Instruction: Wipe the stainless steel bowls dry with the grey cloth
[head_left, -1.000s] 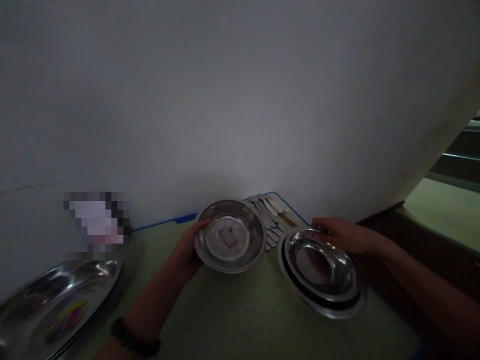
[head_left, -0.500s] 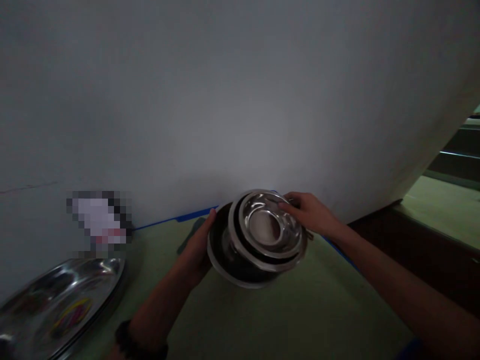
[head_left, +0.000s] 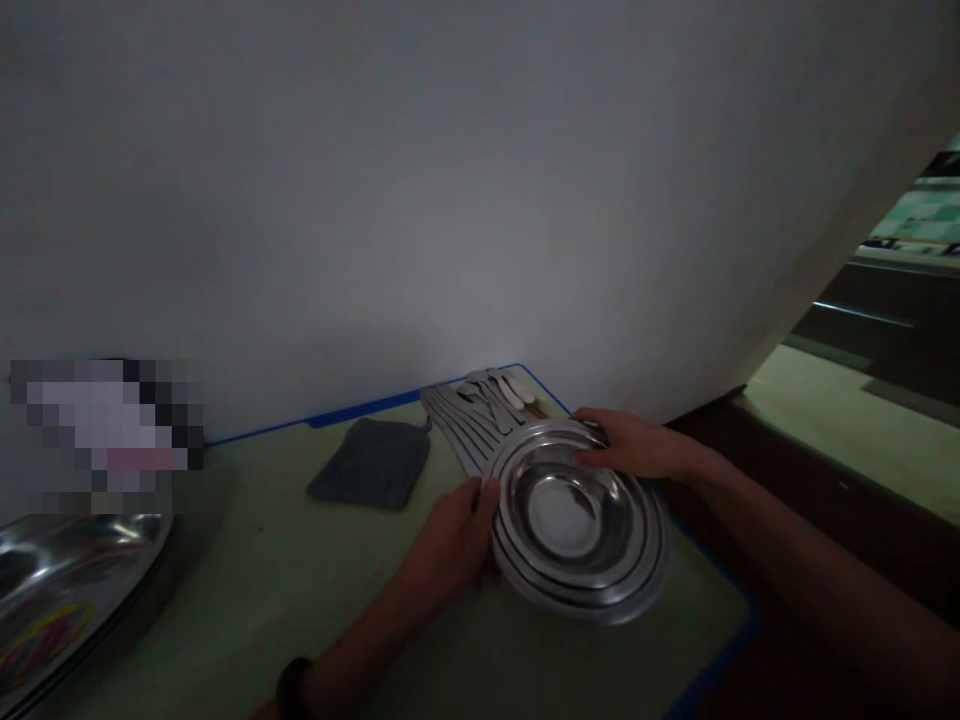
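A stack of nested stainless-steel bowls [head_left: 562,515] is just in front of the metal cutlery [head_left: 480,425], over the green tabletop [head_left: 247,540]. The left hand [head_left: 465,528] clasps the stack's left side, its fingers partly hidden; the right hand [head_left: 634,447] pinches the far rim. Left of the cutlery lies a grey cloth [head_left: 375,465]; well left of it, a shiny metal tray [head_left: 112,560].

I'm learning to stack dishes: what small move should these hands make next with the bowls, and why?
I'd probably ease the bowls slightly away from the cutlery. The left hand and right hand both hold the nested bowls near the rim, and in this view the bowls overlap the cutlery's near ends; whether they touch it, I can't tell.
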